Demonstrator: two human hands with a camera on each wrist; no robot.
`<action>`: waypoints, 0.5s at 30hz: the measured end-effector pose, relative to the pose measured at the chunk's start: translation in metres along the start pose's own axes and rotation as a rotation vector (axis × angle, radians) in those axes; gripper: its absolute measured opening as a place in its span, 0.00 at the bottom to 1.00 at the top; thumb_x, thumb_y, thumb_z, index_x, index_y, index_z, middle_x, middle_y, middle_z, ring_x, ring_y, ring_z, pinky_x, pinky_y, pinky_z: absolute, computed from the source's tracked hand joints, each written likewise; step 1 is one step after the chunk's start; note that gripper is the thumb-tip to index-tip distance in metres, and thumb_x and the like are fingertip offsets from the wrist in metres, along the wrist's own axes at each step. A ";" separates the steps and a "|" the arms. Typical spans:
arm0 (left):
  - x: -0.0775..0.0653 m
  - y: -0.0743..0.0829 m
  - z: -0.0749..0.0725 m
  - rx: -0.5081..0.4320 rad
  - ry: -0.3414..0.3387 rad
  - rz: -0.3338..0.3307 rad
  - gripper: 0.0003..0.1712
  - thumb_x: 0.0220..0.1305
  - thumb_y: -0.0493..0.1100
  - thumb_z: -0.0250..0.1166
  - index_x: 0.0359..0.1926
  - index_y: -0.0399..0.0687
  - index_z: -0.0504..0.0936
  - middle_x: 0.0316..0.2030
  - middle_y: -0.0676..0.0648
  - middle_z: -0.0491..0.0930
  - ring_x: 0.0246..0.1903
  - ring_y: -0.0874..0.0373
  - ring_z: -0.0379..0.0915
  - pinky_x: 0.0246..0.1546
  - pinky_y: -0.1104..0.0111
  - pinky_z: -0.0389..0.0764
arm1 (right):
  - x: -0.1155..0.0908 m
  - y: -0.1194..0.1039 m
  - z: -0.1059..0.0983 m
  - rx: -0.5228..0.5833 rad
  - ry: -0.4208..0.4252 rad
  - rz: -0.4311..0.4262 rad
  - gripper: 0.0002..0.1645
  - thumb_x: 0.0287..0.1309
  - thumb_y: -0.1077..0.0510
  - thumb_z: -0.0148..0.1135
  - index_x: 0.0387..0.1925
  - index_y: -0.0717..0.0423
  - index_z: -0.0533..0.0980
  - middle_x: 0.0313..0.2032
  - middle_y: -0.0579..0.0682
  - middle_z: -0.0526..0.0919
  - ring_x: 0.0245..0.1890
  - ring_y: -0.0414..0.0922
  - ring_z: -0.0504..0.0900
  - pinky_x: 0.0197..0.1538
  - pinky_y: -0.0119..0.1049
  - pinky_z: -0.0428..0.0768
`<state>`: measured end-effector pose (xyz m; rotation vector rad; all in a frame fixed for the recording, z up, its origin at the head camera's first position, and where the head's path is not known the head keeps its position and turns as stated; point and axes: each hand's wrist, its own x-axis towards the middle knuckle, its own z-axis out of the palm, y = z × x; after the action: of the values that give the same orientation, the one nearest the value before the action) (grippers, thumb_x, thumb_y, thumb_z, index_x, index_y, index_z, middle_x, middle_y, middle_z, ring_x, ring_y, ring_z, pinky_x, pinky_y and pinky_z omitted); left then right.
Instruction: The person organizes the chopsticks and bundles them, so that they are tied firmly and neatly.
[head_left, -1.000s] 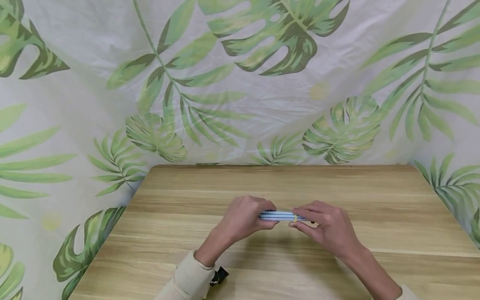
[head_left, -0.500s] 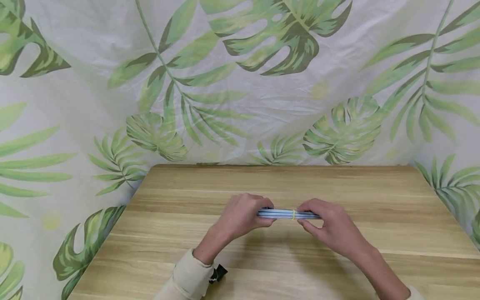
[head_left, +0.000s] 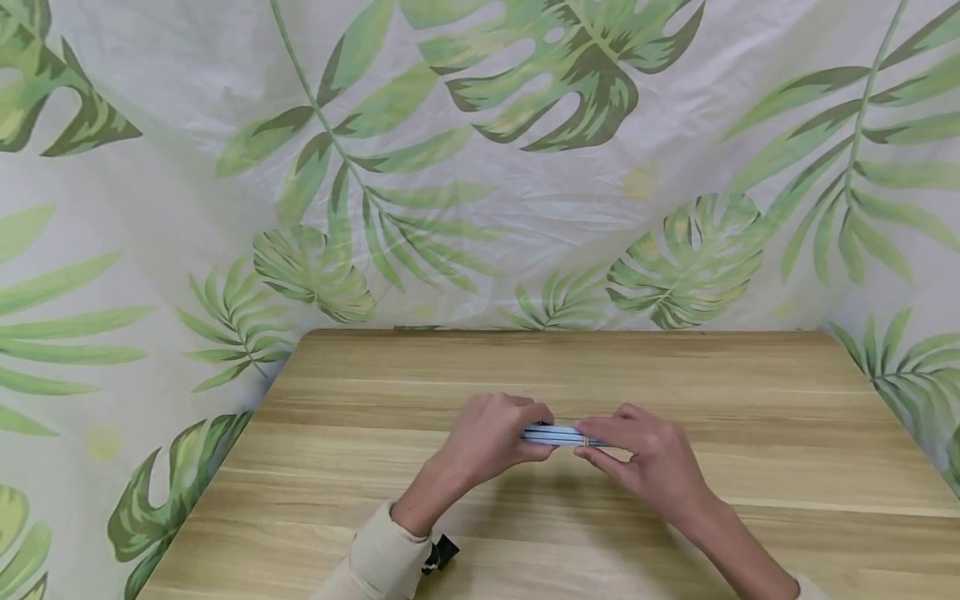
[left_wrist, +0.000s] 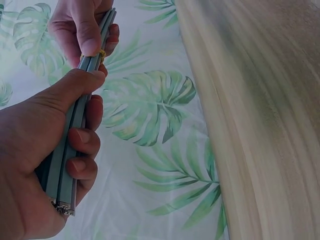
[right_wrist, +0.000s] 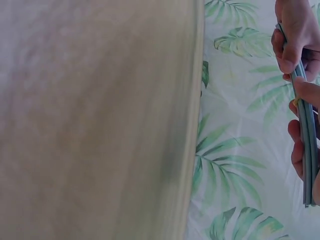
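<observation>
Above the table, both hands hold a bundle of slim blue-grey sticks (head_left: 551, 434); their exact kind is hard to tell. A thin yellow rubber band (head_left: 586, 442) circles the bundle right of its visible middle. My left hand (head_left: 491, 437) grips the left part, its thumb lying along the sticks (left_wrist: 59, 172) and its fingers curled beneath in the left wrist view. With thumb and fingertips, my right hand (head_left: 652, 446) pinches the bundle at the band, covering the right end in the head view. The right wrist view shows the sticks' (right_wrist: 308, 150) near end against the right palm.
Below the hands lies a wood-grain table (head_left: 375, 358). A small black object (head_left: 441, 552), partly hidden, shows beside the left sleeve (head_left: 382, 550). A leaf-printed cloth (head_left: 555, 200) hangs behind and around the table.
Half a second ago the right fingertips were farther right, off the band; now they are back over it. The left hand keeps its grip and has shifted slightly right.
</observation>
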<state>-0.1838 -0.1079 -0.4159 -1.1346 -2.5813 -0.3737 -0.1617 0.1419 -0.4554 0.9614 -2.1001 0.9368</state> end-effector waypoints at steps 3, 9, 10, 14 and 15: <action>0.000 0.001 0.001 -0.011 -0.012 -0.017 0.09 0.62 0.50 0.80 0.39 0.54 0.91 0.32 0.58 0.90 0.23 0.70 0.78 0.25 0.78 0.74 | 0.000 -0.002 -0.005 -0.031 -0.050 0.048 0.26 0.38 0.60 0.89 0.45 0.50 0.92 0.35 0.44 0.93 0.28 0.37 0.83 0.29 0.21 0.75; 0.001 -0.001 0.001 -0.044 0.016 -0.031 0.08 0.61 0.49 0.81 0.38 0.54 0.91 0.30 0.59 0.89 0.22 0.71 0.74 0.23 0.78 0.71 | 0.003 0.000 -0.017 0.007 -0.169 0.139 0.24 0.45 0.62 0.88 0.45 0.48 0.87 0.41 0.40 0.91 0.37 0.35 0.88 0.40 0.27 0.85; 0.001 -0.002 0.001 -0.048 0.019 -0.031 0.08 0.61 0.49 0.81 0.38 0.55 0.91 0.30 0.60 0.89 0.22 0.71 0.73 0.23 0.78 0.71 | 0.003 0.001 -0.018 0.029 -0.182 0.147 0.23 0.46 0.63 0.87 0.44 0.47 0.87 0.42 0.40 0.91 0.38 0.35 0.88 0.41 0.28 0.85; 0.000 -0.003 0.001 -0.051 0.013 -0.034 0.08 0.61 0.49 0.81 0.37 0.55 0.91 0.29 0.60 0.89 0.21 0.72 0.71 0.22 0.79 0.68 | 0.003 0.003 -0.017 0.087 -0.199 0.145 0.21 0.50 0.67 0.84 0.43 0.46 0.86 0.42 0.39 0.91 0.39 0.35 0.89 0.44 0.25 0.85; 0.000 -0.003 0.001 -0.050 0.011 -0.035 0.08 0.61 0.49 0.81 0.37 0.55 0.91 0.29 0.61 0.88 0.21 0.73 0.71 0.22 0.79 0.68 | 0.003 0.003 -0.016 0.096 -0.191 0.137 0.21 0.51 0.68 0.83 0.43 0.47 0.86 0.42 0.40 0.91 0.39 0.36 0.89 0.44 0.24 0.85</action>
<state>-0.1859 -0.1095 -0.4171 -1.1017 -2.5989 -0.4543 -0.1615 0.1552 -0.4456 0.9996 -2.3238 1.0588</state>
